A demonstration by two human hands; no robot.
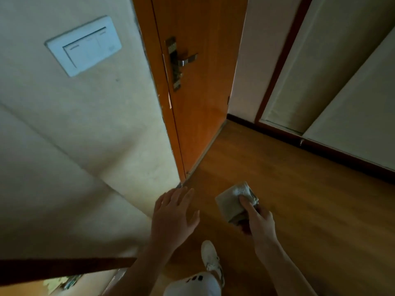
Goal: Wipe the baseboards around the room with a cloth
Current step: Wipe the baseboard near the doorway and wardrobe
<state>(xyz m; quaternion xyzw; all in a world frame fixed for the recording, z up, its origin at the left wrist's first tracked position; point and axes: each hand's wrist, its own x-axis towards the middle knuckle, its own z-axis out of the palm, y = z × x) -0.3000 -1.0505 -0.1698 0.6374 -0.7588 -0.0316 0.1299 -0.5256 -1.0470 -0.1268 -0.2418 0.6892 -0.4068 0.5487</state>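
Observation:
My right hand (259, 218) grips a folded whitish-grey cloth (233, 202) above the wooden floor, with the forefinger laid along its top. My left hand (174, 214) is spread with straight fingers near the bottom corner of the cream wall (85, 124), holding nothing. A dark brown baseboard (320, 146) runs along the foot of the right-hand wall, well beyond the cloth. Another dark strip (64, 269) crosses the lower left, under my left forearm.
An orange wooden door (198, 103) with a metal lever handle (186, 59) stands ahead between the walls. A white light switch plate (84, 44) sits on the left wall. My white shoe (211, 259) and knee are on the floor below my hands.

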